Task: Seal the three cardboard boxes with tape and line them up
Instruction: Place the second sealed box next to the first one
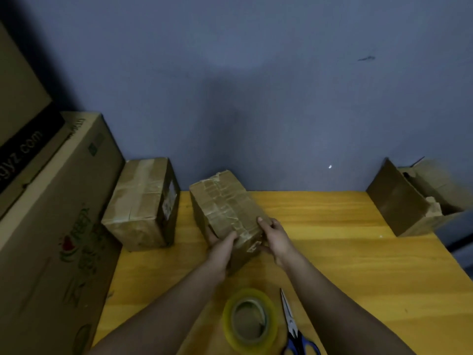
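Observation:
A taped cardboard box (225, 203) lies at an angle in the middle of the yellow wooden table (345, 265). My left hand (220, 248) grips its near left corner and my right hand (275, 235) grips its near right edge, thumb on top. A second taped box (143, 203) stands at the table's far left, apart from the first. At the far right stands a third box (407, 201) with its flaps open. A roll of clear yellowish tape (249, 320) lies near the front edge between my forearms, with blue-handled scissors (294, 331) just to its right.
Large printed cartons (51, 226) are stacked along the left side of the table. A blue-grey wall (256, 98) runs right behind the table's far edge. The table's right edge drops off beyond the open box.

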### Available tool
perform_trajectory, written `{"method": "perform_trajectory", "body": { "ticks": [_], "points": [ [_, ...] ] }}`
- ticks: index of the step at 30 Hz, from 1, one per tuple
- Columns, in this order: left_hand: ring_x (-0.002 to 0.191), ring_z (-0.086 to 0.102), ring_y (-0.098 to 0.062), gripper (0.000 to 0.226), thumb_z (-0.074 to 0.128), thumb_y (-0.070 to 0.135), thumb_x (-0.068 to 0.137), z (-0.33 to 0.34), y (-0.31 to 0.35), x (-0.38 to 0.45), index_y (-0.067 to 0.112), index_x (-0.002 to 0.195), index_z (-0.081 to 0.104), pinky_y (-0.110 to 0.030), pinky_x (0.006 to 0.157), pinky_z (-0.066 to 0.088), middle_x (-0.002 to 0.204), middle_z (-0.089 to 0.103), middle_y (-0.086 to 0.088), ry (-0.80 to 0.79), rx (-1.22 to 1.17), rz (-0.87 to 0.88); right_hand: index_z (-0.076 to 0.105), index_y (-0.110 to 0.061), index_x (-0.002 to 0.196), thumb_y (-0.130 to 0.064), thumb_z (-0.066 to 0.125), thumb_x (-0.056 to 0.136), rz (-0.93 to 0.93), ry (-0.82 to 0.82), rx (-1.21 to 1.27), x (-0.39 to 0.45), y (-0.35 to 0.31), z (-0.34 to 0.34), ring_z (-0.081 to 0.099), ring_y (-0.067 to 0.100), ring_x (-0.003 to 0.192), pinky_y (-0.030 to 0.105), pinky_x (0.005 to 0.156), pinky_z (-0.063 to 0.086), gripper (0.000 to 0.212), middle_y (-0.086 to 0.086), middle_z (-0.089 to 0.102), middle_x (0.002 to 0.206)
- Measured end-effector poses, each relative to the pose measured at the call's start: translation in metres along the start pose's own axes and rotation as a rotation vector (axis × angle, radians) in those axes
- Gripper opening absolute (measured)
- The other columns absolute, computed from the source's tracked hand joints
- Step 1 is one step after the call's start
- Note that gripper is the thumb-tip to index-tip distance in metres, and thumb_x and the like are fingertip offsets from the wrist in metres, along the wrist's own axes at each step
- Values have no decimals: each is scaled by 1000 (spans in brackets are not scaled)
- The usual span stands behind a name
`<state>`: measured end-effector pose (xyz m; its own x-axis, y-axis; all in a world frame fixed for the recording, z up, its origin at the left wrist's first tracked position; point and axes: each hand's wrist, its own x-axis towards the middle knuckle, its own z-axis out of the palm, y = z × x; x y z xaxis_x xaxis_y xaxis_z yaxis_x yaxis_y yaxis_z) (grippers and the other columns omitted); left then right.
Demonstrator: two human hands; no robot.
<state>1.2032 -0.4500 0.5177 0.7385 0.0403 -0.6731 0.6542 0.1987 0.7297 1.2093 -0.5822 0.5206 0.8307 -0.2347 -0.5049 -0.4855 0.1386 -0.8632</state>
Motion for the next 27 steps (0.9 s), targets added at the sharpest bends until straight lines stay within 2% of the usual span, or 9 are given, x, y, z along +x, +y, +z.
{"method": "perform_trajectory", "body": {
  "ticks": [3,5,7,10,15,18,21,25,27],
  "points": [
    [114,51,-32,76,65,35,85,-27,17,7,21,145,20,-47,96,48,135,46,-11,32,82,4,44,-10,134,-34,54,96,-24,82,37,-1,5,32,59,30,110,41,83,55,47,13,57,130],
    [114,53,-34,76,70,36,81,-41,29,11,10,139,26,-49,98,48,131,48,-15,125,79,46,43,-8,134,-32,53,97,-42,113,68,-2,1,57,56,32,116,48,97,49,45,11,55,131],
    [117,51,-35,76,70,35,81,-55,41,17,6,137,29,-49,99,46,130,48,-16,223,128,86,40,-6,137,-29,51,99,-27,142,125,-3,-2,82,53,34,120,50,102,45,46,11,53,128],
    [114,52,-37,73,70,37,80,-74,54,25,7,136,35,-48,98,47,130,50,-17,292,123,97,41,-5,137,-30,51,99,23,191,183,-1,1,113,54,35,118,50,101,45,47,16,54,131],
    [108,53,-27,44,57,25,94,-96,57,24,11,134,45,-34,91,43,126,55,-13,241,20,108,38,-5,141,-31,50,99,42,241,122,2,5,144,52,35,121,43,101,44,51,17,52,135],
    [123,48,-29,62,56,35,93,-99,54,20,9,144,34,-38,105,38,137,49,-12,218,72,72,39,-6,138,-31,51,98,30,232,82,7,10,155,53,34,119,44,100,45,48,18,52,135],
    [129,43,-30,71,55,40,93,-101,53,19,4,146,27,-35,104,35,142,43,-15,220,126,23,38,-8,139,-28,51,99,49,251,64,10,10,160,52,35,120,41,96,45,47,18,48,137],
    [116,54,-31,68,60,39,90,-109,55,22,4,141,32,-39,97,46,129,53,-15,208,60,-4,35,-13,144,-31,47,100,57,241,27,15,6,161,49,35,122,38,91,43,49,16,43,142],
    [107,58,-29,63,60,37,90,-115,59,25,7,139,34,-39,89,51,121,58,-16,221,38,-4,36,-16,144,-34,46,100,73,215,13,18,2,163,50,36,120,40,95,45,49,16,43,141]
  ]
}}
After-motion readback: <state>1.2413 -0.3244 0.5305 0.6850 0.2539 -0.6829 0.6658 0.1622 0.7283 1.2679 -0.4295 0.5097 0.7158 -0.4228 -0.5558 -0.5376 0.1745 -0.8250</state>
